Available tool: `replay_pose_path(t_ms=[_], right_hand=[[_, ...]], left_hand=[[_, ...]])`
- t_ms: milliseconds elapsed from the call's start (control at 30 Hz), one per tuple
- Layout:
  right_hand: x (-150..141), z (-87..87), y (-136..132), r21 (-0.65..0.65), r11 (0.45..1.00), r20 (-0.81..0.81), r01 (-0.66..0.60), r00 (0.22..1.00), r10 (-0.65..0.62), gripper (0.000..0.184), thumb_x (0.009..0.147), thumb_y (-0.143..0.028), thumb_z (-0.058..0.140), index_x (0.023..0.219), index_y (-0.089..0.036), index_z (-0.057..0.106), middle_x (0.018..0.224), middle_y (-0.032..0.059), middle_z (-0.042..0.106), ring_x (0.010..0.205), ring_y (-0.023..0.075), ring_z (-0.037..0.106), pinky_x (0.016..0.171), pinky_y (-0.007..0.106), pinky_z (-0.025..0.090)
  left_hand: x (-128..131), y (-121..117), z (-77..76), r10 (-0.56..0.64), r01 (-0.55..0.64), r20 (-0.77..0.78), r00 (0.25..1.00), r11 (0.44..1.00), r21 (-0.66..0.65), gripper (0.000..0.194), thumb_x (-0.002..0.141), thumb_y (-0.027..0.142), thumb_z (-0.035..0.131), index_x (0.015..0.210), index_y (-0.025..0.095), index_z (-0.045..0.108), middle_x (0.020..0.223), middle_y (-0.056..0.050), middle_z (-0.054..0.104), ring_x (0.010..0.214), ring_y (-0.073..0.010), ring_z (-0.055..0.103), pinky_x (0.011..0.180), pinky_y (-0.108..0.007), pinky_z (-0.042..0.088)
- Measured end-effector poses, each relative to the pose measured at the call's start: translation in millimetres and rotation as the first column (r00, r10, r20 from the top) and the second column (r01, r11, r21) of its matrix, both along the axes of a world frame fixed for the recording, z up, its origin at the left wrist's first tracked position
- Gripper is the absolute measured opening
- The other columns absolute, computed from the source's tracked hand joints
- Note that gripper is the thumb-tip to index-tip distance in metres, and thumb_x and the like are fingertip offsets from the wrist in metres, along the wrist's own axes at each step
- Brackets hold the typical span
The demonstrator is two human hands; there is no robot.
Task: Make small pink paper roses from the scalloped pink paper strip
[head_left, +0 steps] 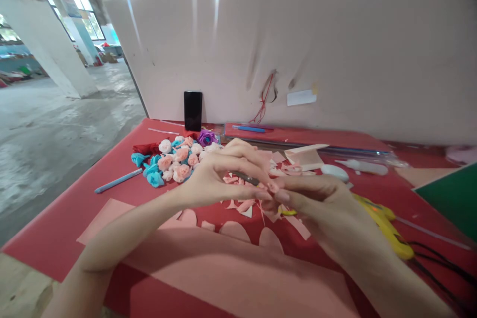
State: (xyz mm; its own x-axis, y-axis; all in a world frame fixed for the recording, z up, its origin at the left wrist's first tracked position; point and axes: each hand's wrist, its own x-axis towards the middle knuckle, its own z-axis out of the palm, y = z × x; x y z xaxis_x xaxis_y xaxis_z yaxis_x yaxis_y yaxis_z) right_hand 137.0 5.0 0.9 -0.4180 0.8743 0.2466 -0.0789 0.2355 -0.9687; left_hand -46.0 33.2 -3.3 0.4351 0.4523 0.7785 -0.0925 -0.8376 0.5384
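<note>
My left hand (231,169) and my right hand (320,198) meet over the middle of the table, both pinching a small pink paper flower (274,188) between the fingertips. Its lower part is hidden by the fingers. Under the hands lie several pink paper scraps (246,206) and a dark tool, partly covered, perhaps scissors. Closer to me, cut petal shapes (234,231) rest along a large pink paper sheet (238,278). Left of my left hand sits a heap of finished paper flowers (179,159) in pink, white and blue, with a purple flower (207,138) behind.
A yellow glue gun (387,228) with a black cable lies at the right. Behind it are a squeeze bottle (363,166) and a white oval object (334,173). A phone (193,111) leans on the upright board (335,49). A blue pen (118,181) lies left.
</note>
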Motion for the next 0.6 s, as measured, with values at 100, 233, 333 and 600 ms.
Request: replay_pose_path(t_ms=[100, 233, 333, 600], right_hand=[[5.1, 4.4, -3.0, 0.173, 0.971, 0.103, 0.163, 0.978, -0.183, 0.014, 0.077, -0.034, 0.069, 0.064, -0.029, 0.074, 0.059, -0.0025, 0.070, 0.051, 0.0098, 0.064, 0.046, 0.013, 0.051], [4.3, 11.2, -13.2, 0.354, 0.910, 0.191, 0.215, 0.936, -0.296, 0.014, 0.078, -0.026, 0.067, 0.066, -0.029, 0.072, 0.060, -0.0043, 0.070, 0.054, 0.0111, 0.066, 0.049, 0.014, 0.053], [-4.2, 0.1, -19.9, 0.404, 0.908, 0.275, 0.107, 0.933, -0.232, 0.014, 0.078, -0.020, 0.065, 0.065, -0.025, 0.070, 0.058, -0.0048, 0.070, 0.049, 0.0104, 0.064, 0.048, 0.014, 0.052], [-15.0, -95.5, -41.3, 0.649, 0.755, 0.321, 0.093, 0.867, -0.381, 0.022, 0.086, -0.014, 0.050, 0.073, -0.020, 0.067, 0.063, 0.0009, 0.070, 0.055, 0.0131, 0.066, 0.053, 0.021, 0.052]], left_hand=[[-1.3, 3.0, -0.6, 0.092, -0.094, -0.024, 0.995, 0.989, -0.114, 0.006, 0.081, 0.022, 0.065, 0.086, 0.019, 0.068, 0.090, -0.004, 0.066, 0.092, -0.0145, 0.058, 0.082, -0.029, 0.049], [-12.0, -5.5, -19.5, 0.267, -0.296, -0.256, 0.929, 0.952, -0.079, 0.016, 0.088, 0.015, 0.052, 0.090, 0.015, 0.068, 0.090, -0.006, 0.067, 0.086, -0.0140, 0.057, 0.082, -0.029, 0.046], [-30.1, -27.8, -46.8, 0.291, -0.325, -0.512, 0.808, 0.945, 0.025, 0.020, 0.087, 0.012, 0.049, 0.092, 0.013, 0.068, 0.084, -0.007, 0.065, 0.082, -0.0159, 0.054, 0.076, -0.029, 0.046], [-57.8, -75.0, -88.4, 0.474, -0.462, -0.740, 0.476, 0.851, 0.248, 0.016, 0.088, 0.020, 0.051, 0.091, 0.021, 0.066, 0.090, -0.002, 0.066, 0.084, -0.0180, 0.052, 0.088, -0.040, 0.037]])
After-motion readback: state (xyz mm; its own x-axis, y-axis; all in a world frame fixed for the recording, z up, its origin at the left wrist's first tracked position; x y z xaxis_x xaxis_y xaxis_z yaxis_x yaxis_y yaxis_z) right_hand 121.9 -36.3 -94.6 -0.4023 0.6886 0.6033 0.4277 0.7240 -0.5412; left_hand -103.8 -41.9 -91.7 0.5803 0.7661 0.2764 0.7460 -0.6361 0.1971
